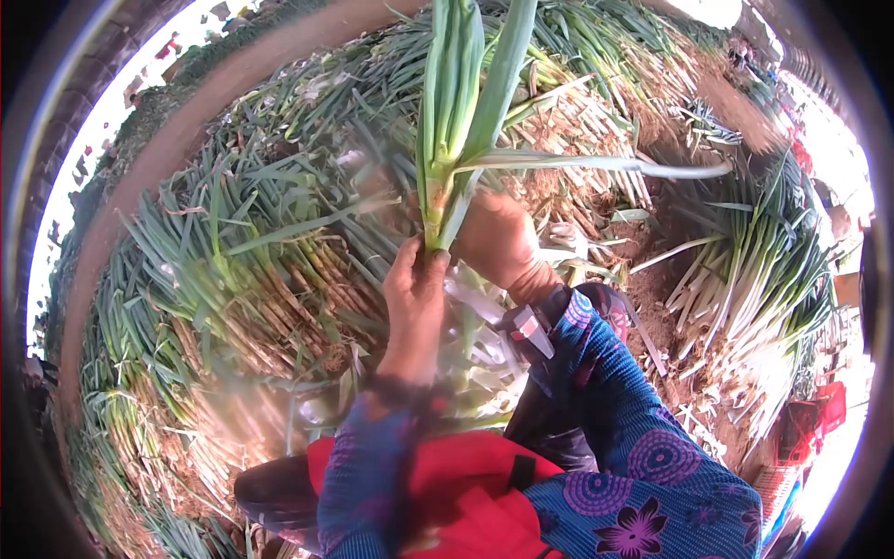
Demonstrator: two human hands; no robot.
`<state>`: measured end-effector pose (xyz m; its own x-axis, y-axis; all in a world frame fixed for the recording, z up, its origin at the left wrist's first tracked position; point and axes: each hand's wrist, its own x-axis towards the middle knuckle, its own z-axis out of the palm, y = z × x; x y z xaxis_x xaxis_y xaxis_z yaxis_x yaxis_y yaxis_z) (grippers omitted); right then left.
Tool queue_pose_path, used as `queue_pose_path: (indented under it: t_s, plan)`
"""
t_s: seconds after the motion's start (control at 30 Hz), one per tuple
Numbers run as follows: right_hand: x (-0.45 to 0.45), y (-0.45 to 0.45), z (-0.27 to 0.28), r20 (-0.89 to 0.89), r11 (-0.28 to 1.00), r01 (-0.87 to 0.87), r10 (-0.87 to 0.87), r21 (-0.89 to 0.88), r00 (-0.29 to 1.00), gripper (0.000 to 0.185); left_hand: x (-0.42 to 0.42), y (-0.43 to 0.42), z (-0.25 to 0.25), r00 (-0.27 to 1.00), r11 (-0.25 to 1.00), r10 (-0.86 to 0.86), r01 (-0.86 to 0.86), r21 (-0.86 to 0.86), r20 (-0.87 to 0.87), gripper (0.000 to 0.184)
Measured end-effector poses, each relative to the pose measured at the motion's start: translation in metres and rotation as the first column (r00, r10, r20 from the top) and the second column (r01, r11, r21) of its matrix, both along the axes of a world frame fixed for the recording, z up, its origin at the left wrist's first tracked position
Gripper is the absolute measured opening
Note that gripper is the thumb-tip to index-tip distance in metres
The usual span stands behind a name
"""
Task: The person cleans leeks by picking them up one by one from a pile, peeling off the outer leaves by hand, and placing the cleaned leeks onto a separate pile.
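Upright in front of me stands a large green onion stalk point(451, 121), its leaves pointing away from me. My left hand point(417, 293) is closed around its lower end, thumb and fingers pressed together on it. Just right of the stalk is my right hand point(498, 238), blurred, with its fingers bent behind a long leaf point(596, 162) that sticks out to the right. What the right fingers hold, if anything, is hidden. Pale peeled leaves point(480, 326) lie on the ground beneath both hands.
Heaps of green onions point(270, 270) with brown stems lie at the left, and more point(596, 56) at the top. White-stemmed onions point(745, 270) form a pile at the right. A red crate point(810, 424) stands at the lower right. Bare soil point(140, 205) curves along the upper left.
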<state>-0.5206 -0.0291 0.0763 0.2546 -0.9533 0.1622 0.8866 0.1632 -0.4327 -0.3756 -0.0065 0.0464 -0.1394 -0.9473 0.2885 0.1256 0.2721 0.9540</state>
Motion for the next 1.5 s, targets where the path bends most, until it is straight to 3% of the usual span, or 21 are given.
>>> queue_pose_path:
  t_s: [0.1,0.2,0.3,0.37,0.4,0.47,0.53,0.6,0.7,0.77,0.9,0.93,1.0,1.03,1.07,1.1,1.17,1.27,1.3,1.33,1.5]
  plan:
    - [-0.008,-0.004,-0.009,-0.026,0.999,0.021,-0.02,0.046,0.999,0.037,0.004,0.0,0.011,0.993,0.991,-0.115,0.117,0.064,-0.031,0.028]
    - [-0.014,-0.008,-0.013,-0.087,0.998,0.046,-0.042,0.044,0.995,0.037,0.001,0.001,0.009,0.962,0.962,-0.175,0.212,0.171,-0.209,0.031]
    - [-0.017,-0.031,-0.041,-0.14,0.971,0.235,-0.238,-0.039,0.961,0.045,0.005,-0.001,0.0,0.889,0.853,-0.292,0.409,0.324,-0.352,0.031]
    - [-0.021,-0.03,-0.052,-0.181,0.971,0.203,-0.224,-0.129,0.958,0.051,0.006,0.0,0.0,0.818,0.729,-0.308,0.531,0.432,-0.485,0.03]
    - [-0.027,-0.025,-0.047,-0.523,0.932,0.225,-0.347,-0.283,0.779,0.05,0.006,0.0,-0.003,0.817,0.711,-0.315,0.54,0.45,-0.482,0.03]
    - [-0.03,-0.021,-0.047,-0.678,0.913,0.218,-0.403,-0.345,0.614,0.05,0.006,0.0,-0.016,0.868,0.754,-0.307,0.472,0.457,-0.39,0.028]
    - [-0.023,-0.023,-0.063,-0.451,0.958,0.248,-0.287,-0.146,0.845,0.051,0.003,0.004,-0.013,0.944,0.852,-0.257,0.323,0.412,-0.209,0.027]
    - [-0.018,-0.004,-0.049,-0.74,0.806,0.274,-0.59,-0.524,0.323,0.029,0.005,0.012,-0.005,0.968,0.882,-0.242,0.25,0.399,-0.072,0.029]
    - [-0.025,-0.019,-0.088,-0.541,0.863,0.317,-0.496,-0.394,0.679,0.022,0.003,0.001,-0.02,0.983,0.935,-0.175,0.146,0.323,0.062,0.034]
    - [-0.015,-0.004,-0.035,-0.499,0.971,0.24,-0.201,0.014,0.843,0.023,0.002,-0.005,-0.025,0.98,0.945,-0.137,0.086,0.315,0.146,0.037]
    - [-0.003,0.008,-0.013,-0.499,0.932,0.361,-0.297,0.033,0.814,0.026,-0.008,-0.009,-0.018,0.96,0.974,-0.037,-0.028,0.226,0.278,0.036]
    - [0.002,0.018,0.005,-0.503,0.914,0.385,-0.274,0.13,0.82,0.024,-0.008,-0.005,-0.003,0.91,0.985,-0.006,-0.065,0.157,0.415,0.033]
    - [-0.004,0.011,-0.013,-0.571,0.9,0.436,-0.345,0.025,0.745,0.025,-0.009,-0.019,-0.021,0.813,0.979,-0.018,-0.105,0.175,0.582,0.031]
    - [-0.006,0.01,-0.021,-0.608,0.885,0.463,-0.391,-0.043,0.691,0.027,-0.013,-0.025,-0.036,0.843,0.992,0.025,-0.086,0.088,0.537,0.033]
    - [-0.007,0.008,-0.029,-0.625,0.868,0.488,-0.43,-0.089,0.651,0.03,-0.019,-0.017,-0.021,0.945,0.993,-0.043,0.004,0.119,0.325,0.041]
    - [-0.006,0.007,-0.034,-0.632,0.851,0.514,-0.459,-0.109,0.624,0.033,-0.027,-0.009,0.002,0.929,0.991,-0.043,-0.007,0.135,0.369,0.049]
    - [-0.007,0.007,-0.038,-0.641,0.808,0.583,-0.495,-0.09,0.587,0.041,-0.02,-0.027,-0.036,0.934,0.995,-0.099,0.089,0.045,0.343,0.066]
    - [-0.004,0.012,-0.016,-0.656,0.735,0.678,-0.517,-0.012,0.55,0.043,-0.018,-0.055,-0.085,0.898,0.981,-0.098,0.159,-0.11,0.428,0.06]
    - [-0.006,0.019,-0.008,-0.596,0.764,0.639,-0.475,0.084,0.647,0.045,-0.019,-0.05,-0.084,0.892,0.985,-0.047,0.116,-0.126,0.45,0.058]
    - [-0.004,0.012,-0.013,-0.567,0.748,0.644,-0.464,0.162,0.681,0.047,-0.023,-0.049,-0.078,0.892,0.989,-0.063,0.117,-0.095,0.447,0.057]
    - [-0.01,0.007,-0.029,-0.598,0.704,0.701,-0.516,0.112,0.613,0.046,-0.04,-0.045,-0.065,0.92,0.956,-0.284,0.249,0.155,0.272,0.048]
